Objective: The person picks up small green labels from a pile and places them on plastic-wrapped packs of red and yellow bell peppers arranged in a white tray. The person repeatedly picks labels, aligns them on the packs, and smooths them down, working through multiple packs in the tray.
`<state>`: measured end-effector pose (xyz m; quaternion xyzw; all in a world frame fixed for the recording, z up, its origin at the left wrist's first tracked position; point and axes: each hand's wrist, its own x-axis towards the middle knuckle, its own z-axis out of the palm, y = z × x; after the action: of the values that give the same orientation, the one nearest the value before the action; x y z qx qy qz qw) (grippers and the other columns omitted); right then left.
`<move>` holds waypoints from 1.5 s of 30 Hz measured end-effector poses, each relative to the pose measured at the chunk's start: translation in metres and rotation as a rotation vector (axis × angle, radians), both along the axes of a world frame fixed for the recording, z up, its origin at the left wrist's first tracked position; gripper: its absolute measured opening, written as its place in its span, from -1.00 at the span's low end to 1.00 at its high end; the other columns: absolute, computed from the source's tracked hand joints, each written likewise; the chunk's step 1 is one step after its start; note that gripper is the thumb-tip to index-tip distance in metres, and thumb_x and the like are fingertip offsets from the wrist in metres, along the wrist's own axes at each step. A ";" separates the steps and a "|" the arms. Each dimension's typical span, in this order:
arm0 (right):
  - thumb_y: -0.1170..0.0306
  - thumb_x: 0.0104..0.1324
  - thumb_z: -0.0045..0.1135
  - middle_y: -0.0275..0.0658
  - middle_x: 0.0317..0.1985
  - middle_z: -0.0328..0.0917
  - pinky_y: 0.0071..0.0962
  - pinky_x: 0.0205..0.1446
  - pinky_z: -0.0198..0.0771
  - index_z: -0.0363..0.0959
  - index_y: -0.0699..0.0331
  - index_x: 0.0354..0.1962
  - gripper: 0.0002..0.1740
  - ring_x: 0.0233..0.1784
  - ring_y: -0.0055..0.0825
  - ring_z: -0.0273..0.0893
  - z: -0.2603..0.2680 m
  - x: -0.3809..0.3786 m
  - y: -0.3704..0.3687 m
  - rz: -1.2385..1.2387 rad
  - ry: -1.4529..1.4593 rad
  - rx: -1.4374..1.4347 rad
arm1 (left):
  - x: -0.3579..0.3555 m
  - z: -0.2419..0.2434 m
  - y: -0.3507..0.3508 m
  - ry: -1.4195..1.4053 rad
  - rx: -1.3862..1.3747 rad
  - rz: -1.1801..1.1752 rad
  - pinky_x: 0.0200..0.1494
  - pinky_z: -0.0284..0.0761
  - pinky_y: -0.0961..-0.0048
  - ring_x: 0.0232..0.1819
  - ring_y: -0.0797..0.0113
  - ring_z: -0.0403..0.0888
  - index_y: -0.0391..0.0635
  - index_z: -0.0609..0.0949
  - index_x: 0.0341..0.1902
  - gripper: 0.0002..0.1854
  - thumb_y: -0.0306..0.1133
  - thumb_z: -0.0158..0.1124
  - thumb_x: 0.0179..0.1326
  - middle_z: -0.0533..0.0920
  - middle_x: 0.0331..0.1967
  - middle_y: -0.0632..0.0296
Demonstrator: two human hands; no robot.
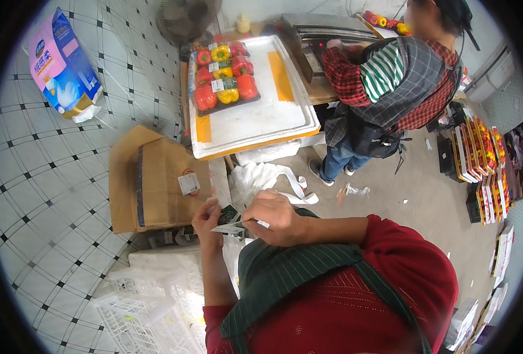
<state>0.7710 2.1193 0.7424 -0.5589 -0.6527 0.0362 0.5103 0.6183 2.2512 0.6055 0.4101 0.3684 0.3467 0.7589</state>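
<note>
My left hand [208,220] is in front of my apron, its fingers closed on a small white label [228,228]. From the other side, my right hand [275,217] pinches a thin strip at the label's edge. A dark green printed piece [229,214] shows between the hands, partly hidden by the fingers. Beyond them, a white foam box lid [261,119] with orange tape lies on a table. Several packs of red and yellow bell peppers [227,95] lie in a row on it, each wrapped on a black tray with a green band and a white sticker.
An open cardboard box [168,181] stands left of my hands, above white plastic crates [142,314]. White ribbon-like strips [261,175] hang below the table. A co-worker [389,84] stands at a wrapping machine [332,28]. Stacked pepper trays [478,150] stand at right; a tissue pack [64,66] hangs at left.
</note>
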 end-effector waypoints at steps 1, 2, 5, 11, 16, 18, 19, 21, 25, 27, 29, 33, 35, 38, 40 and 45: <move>0.62 -0.07 0.24 -0.24 -0.54 0.44 -0.36 -0.36 0.29 0.43 0.26 -0.48 -0.82 -0.44 -0.29 0.41 -0.001 0.002 0.000 -0.012 0.009 -0.019 | 0.002 0.000 0.000 -0.020 -0.023 -0.016 -0.29 0.52 0.58 -0.36 0.49 0.58 -0.27 0.59 -0.11 -0.76 -0.65 0.25 0.11 0.63 -0.32 0.21; 0.62 -0.08 0.24 -0.24 -0.54 0.44 -0.35 -0.36 0.29 0.43 0.26 -0.48 -0.81 -0.44 -0.29 0.42 -0.002 0.003 0.000 -0.010 0.004 -0.018 | 0.005 -0.001 -0.002 -0.002 -0.016 -0.025 -0.28 0.51 0.57 -0.34 0.48 0.58 -0.27 0.58 -0.09 -0.74 -0.65 0.24 0.10 0.62 -0.28 0.20; 0.63 -0.09 0.25 -0.24 -0.55 0.44 -0.35 -0.37 0.30 0.43 0.26 -0.48 -0.80 -0.45 -0.28 0.43 -0.007 0.006 -0.001 -0.009 0.018 -0.025 | 0.011 -0.001 -0.007 -0.007 -0.010 -0.052 -0.24 0.50 0.55 -0.30 0.45 0.57 -0.28 0.56 -0.05 -0.70 -0.65 0.22 0.09 0.60 -0.20 0.19; 0.65 -0.10 0.26 -0.23 -0.54 0.48 -0.37 -0.38 0.33 0.46 0.29 -0.45 -0.79 -0.47 -0.26 0.46 -0.013 0.012 -0.002 -0.006 0.041 -0.029 | 0.017 -0.002 -0.011 -0.019 0.011 -0.075 -0.30 0.47 0.59 -0.38 0.51 0.54 -0.26 0.58 -0.07 -0.70 -0.65 0.27 0.08 0.61 -0.31 0.23; 0.63 -0.09 0.26 -0.23 -0.53 0.47 -0.35 -0.36 0.33 0.44 0.28 -0.47 -0.80 -0.45 -0.25 0.45 -0.013 0.015 0.000 0.003 0.060 -0.058 | 0.015 0.000 -0.010 0.014 0.039 -0.084 -0.37 0.36 0.65 -0.44 0.56 0.49 -0.25 0.62 -0.15 -0.79 -0.61 0.28 0.09 0.60 -0.39 0.29; 0.62 -0.09 0.26 -0.23 -0.53 0.46 -0.34 -0.35 0.33 0.43 0.27 -0.48 -0.80 -0.44 -0.25 0.45 -0.013 0.015 0.001 0.001 0.054 -0.065 | 0.015 0.002 -0.010 0.040 0.024 -0.062 -0.38 0.35 0.66 -0.45 0.57 0.48 -0.25 0.62 -0.15 -0.79 -0.59 0.27 0.10 0.59 -0.40 0.31; 0.62 -0.09 0.27 -0.22 -0.53 0.46 -0.34 -0.36 0.33 0.43 0.27 -0.48 -0.79 -0.44 -0.24 0.45 -0.013 0.016 0.001 0.003 0.049 -0.069 | 0.016 0.002 -0.011 0.039 0.016 -0.054 -0.38 0.35 0.66 -0.45 0.57 0.47 -0.24 0.62 -0.15 -0.80 -0.58 0.27 0.11 0.59 -0.41 0.32; 0.62 -0.10 0.27 -0.22 -0.53 0.46 -0.34 -0.37 0.33 0.43 0.28 -0.48 -0.79 -0.44 -0.24 0.45 -0.013 0.017 0.003 0.008 0.050 -0.079 | 0.017 0.002 -0.011 0.075 0.027 -0.031 -0.37 0.34 0.67 -0.45 0.58 0.47 -0.24 0.62 -0.15 -0.80 -0.57 0.27 0.11 0.58 -0.42 0.33; 0.63 -0.11 0.28 -0.21 -0.53 0.46 -0.34 -0.40 0.34 0.43 0.28 -0.48 -0.78 -0.46 -0.24 0.45 -0.016 0.020 0.005 0.010 0.059 -0.080 | 0.018 0.001 -0.012 0.079 -0.020 -0.021 -0.36 0.33 0.68 -0.45 0.59 0.45 -0.24 0.61 -0.15 -0.81 -0.56 0.27 0.13 0.57 -0.43 0.34; 0.65 -0.10 0.27 -0.22 -0.52 0.48 -0.36 -0.39 0.34 0.44 0.28 -0.48 -0.79 -0.46 -0.26 0.46 -0.018 0.022 0.006 0.009 0.059 -0.082 | 0.018 0.000 -0.011 0.079 -0.031 -0.029 -0.36 0.33 0.68 -0.44 0.59 0.45 -0.24 0.61 -0.15 -0.81 -0.56 0.26 0.13 0.57 -0.43 0.34; 0.69 -0.08 0.24 -0.24 -0.51 0.50 -0.41 -0.38 0.34 0.45 0.29 -0.48 -0.79 -0.45 -0.30 0.47 -0.019 0.023 0.006 0.011 0.065 -0.094 | 0.019 -0.001 -0.011 0.085 -0.040 -0.027 -0.36 0.33 0.67 -0.44 0.59 0.45 -0.24 0.61 -0.15 -0.81 -0.56 0.26 0.13 0.56 -0.43 0.34; 0.70 -0.08 0.24 -0.23 -0.51 0.50 -0.40 -0.39 0.33 0.45 0.30 -0.48 -0.79 -0.46 -0.29 0.46 -0.022 0.028 0.008 0.013 0.069 -0.106 | 0.023 -0.002 -0.010 0.068 -0.060 -0.009 -0.38 0.31 0.67 -0.46 0.60 0.44 -0.24 0.61 -0.16 -0.82 -0.56 0.27 0.12 0.56 -0.45 0.35; 0.70 -0.08 0.24 -0.22 -0.51 0.50 -0.40 -0.39 0.33 0.45 0.31 -0.47 -0.79 -0.47 -0.29 0.46 -0.023 0.031 0.010 0.006 0.079 -0.125 | 0.027 -0.002 -0.009 0.047 -0.070 -0.012 -0.39 0.31 0.67 -0.46 0.60 0.44 -0.24 0.61 -0.17 -0.82 -0.56 0.27 0.12 0.56 -0.46 0.35; 0.70 -0.07 0.24 -0.21 -0.50 0.50 -0.39 -0.39 0.32 0.45 0.32 -0.47 -0.80 -0.47 -0.27 0.45 -0.024 0.035 0.014 0.020 0.088 -0.119 | 0.032 -0.002 -0.006 0.041 -0.082 -0.023 -0.40 0.31 0.67 -0.48 0.60 0.43 -0.24 0.60 -0.17 -0.82 -0.57 0.27 0.12 0.56 -0.47 0.35; 0.66 -0.08 0.25 -0.19 -0.51 0.48 -0.37 -0.40 0.35 0.43 0.31 -0.47 -0.80 -0.46 -0.26 0.46 -0.024 0.039 0.017 0.020 0.083 -0.124 | 0.035 -0.004 -0.005 0.053 -0.092 -0.020 -0.40 0.31 0.66 -0.49 0.60 0.43 -0.24 0.60 -0.17 -0.82 -0.57 0.27 0.12 0.55 -0.48 0.35; 0.63 -0.07 0.26 -0.18 -0.52 0.47 -0.36 -0.40 0.36 0.42 0.31 -0.47 -0.80 -0.45 -0.25 0.47 -0.025 0.045 0.022 0.031 0.084 -0.141 | 0.039 -0.008 -0.001 0.066 -0.099 -0.028 -0.39 0.31 0.66 -0.49 0.59 0.43 -0.23 0.60 -0.17 -0.82 -0.56 0.27 0.12 0.55 -0.47 0.35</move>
<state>0.8159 2.1413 0.7169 -0.5814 -0.6351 0.1132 0.4958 0.6576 2.2503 0.5975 0.3884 0.4040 0.3040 0.7704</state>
